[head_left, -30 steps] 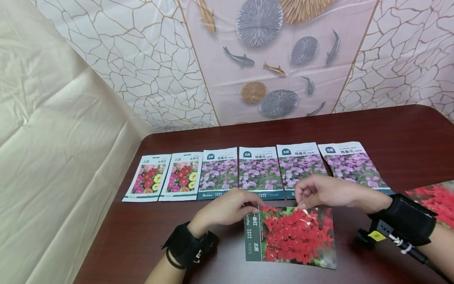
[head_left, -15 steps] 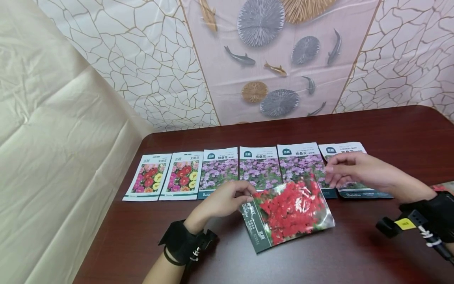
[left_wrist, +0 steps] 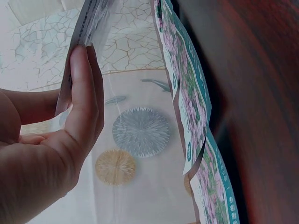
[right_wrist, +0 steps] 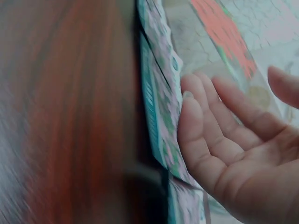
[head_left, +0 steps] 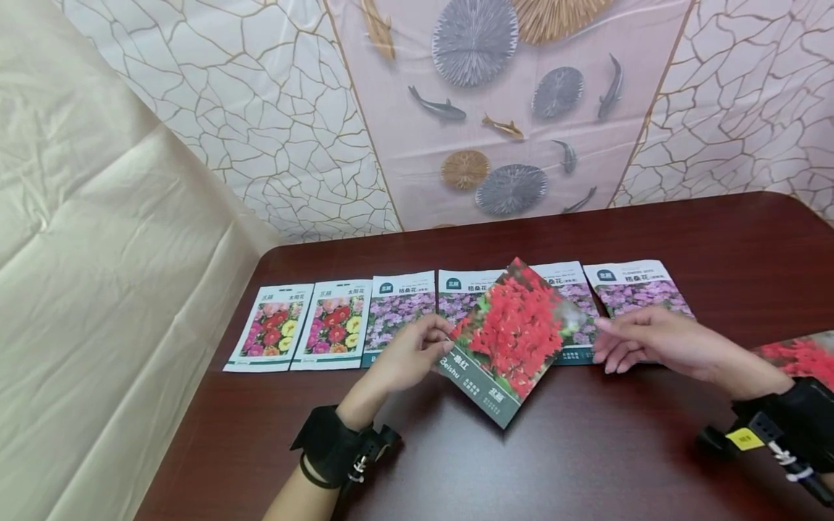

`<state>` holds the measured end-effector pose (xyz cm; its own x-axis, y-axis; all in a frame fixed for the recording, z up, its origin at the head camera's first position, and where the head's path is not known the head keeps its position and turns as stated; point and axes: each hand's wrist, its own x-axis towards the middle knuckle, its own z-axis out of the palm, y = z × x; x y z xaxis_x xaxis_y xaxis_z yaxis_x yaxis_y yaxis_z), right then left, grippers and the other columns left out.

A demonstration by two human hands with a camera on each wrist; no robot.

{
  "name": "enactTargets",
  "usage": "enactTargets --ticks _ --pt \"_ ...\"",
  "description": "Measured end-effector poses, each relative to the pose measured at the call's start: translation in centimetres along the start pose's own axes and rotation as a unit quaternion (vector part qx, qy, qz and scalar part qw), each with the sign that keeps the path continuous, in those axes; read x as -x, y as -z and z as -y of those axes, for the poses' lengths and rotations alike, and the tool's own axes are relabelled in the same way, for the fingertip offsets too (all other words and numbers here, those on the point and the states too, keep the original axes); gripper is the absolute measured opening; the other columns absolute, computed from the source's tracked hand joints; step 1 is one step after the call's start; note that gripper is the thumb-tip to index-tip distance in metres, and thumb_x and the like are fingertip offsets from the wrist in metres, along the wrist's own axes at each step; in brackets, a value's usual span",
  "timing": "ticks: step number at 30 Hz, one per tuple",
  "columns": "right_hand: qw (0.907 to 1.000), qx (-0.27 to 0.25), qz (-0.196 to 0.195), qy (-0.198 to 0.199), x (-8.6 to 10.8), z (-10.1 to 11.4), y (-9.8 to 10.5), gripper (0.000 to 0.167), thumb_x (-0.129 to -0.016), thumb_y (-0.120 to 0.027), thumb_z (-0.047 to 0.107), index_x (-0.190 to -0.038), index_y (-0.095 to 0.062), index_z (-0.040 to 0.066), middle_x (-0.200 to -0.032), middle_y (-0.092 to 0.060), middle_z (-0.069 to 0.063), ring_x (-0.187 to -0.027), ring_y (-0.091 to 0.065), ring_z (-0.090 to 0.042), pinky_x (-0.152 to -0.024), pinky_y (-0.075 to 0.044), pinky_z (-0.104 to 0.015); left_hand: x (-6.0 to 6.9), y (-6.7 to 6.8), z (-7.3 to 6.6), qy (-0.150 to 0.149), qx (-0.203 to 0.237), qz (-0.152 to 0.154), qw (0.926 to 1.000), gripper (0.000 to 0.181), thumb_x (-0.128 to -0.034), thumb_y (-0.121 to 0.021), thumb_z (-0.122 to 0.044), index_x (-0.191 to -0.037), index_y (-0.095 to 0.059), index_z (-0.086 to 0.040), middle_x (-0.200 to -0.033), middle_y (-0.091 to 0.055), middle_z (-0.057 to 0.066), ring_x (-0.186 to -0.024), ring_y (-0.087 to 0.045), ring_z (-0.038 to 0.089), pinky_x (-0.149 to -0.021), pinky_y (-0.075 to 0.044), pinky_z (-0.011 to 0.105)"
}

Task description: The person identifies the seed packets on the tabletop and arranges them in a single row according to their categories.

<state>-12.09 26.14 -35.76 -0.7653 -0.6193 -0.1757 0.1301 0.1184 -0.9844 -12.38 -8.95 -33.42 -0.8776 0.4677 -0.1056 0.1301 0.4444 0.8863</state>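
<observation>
Between thumb and fingers, my left hand (head_left: 410,354) pinches the left corner of a seed packet with red flowers (head_left: 515,325). The packet is tilted in the air, turned cornerwise over the row of purple-flower packets. In the left wrist view the held packet (left_wrist: 81,44) shows nearly edge-on between thumb and fingers. My right hand (head_left: 671,344) is just right of the packet, fingers loosely bent and holding nothing, over the rightmost purple-flower packet (head_left: 638,286). In the right wrist view the right hand (right_wrist: 233,135) has thumb and fingers apart, and the red packet (right_wrist: 229,35) is beyond them.
On the dark red table (head_left: 586,449) lie two packets with mixed flowers, the left one (head_left: 270,325) and its neighbour (head_left: 335,325). Several purple-flower packets continue the row, including one (head_left: 400,311). Another red-flower packet (head_left: 801,358) lies at the right edge. Patterned cloth (head_left: 293,130) hangs behind.
The red-flower packet has been lifted off the table, moved up and turned cornerwise by my left hand. My right hand has let go of its edge and moved right.
</observation>
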Motion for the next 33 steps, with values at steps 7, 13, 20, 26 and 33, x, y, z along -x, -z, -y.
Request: enactTargets --ticks 7,13,20,26,33 --pt "0.9983 0.011 0.056 0.013 -0.9 -0.2 -2.5 0.034 -0.099 -0.037 0.009 -0.105 -0.058 -0.018 -0.097 -0.064 -0.024 -0.08 -0.064 -0.026 -0.07 -0.052 -0.039 -0.1 -0.3 0.2 -0.005 0.028 0.003 0.9996 0.016 -0.0911 -0.052 -0.001 -0.107 -0.05 0.001 -0.081 -0.054 0.006 -0.062 -0.05 0.012 -0.059 -0.047 0.029" --pt "0.9983 0.029 0.049 0.01 -1.3 0.0 -3.6 0.033 -0.098 -0.042 0.01 -0.111 -0.056 -0.016 -0.098 -0.063 -0.027 -0.078 -0.064 -0.028 -0.069 -0.052 -0.041 -0.1 -0.7 0.3 -0.022 0.07 0.029 0.9969 0.016 -0.0913 -0.048 0.003 -0.107 -0.046 0.004 -0.081 -0.054 0.007 -0.064 -0.053 0.012 -0.067 -0.05 0.046" --pt "0.9986 0.015 0.047 0.019 -1.3 -0.1 -3.8 0.031 -0.097 -0.044 0.008 -0.115 -0.053 -0.015 -0.097 -0.062 -0.027 -0.08 -0.064 -0.028 -0.07 -0.052 -0.044 0.0 -0.9 0.1 -0.024 0.072 0.04 0.9963 0.018 -0.0903 -0.048 0.005 -0.108 -0.046 0.003 -0.078 -0.053 0.005 -0.063 -0.051 0.012 -0.067 -0.048 0.049" --pt "0.9985 -0.015 0.04 0.033 -1.1 -0.5 -3.6 0.028 -0.095 -0.046 0.005 -0.115 -0.053 -0.013 -0.097 -0.065 -0.017 -0.08 -0.065 -0.027 -0.07 -0.052 -0.041 0.1 -0.9 0.2 -0.012 0.068 0.053 0.9962 0.024 -0.0906 -0.05 0.002 -0.114 -0.045 0.001 -0.084 -0.058 0.007 -0.067 -0.055 0.012 -0.064 -0.049 0.035" --pt "0.9997 -0.005 -0.005 0.025 -1.2 -0.4 -4.0 0.019 -0.094 -0.05 0.006 -0.105 -0.059 -0.006 -0.093 -0.066 -0.013 -0.079 -0.065 -0.028 -0.071 -0.052 -0.041 0.1 -1.0 0.3 -0.008 0.075 0.065 0.995 0.026 -0.0904 -0.049 0.003 -0.116 -0.043 0.001 -0.093 -0.06 0.01 -0.071 -0.056 0.013 -0.067 -0.05 0.035"
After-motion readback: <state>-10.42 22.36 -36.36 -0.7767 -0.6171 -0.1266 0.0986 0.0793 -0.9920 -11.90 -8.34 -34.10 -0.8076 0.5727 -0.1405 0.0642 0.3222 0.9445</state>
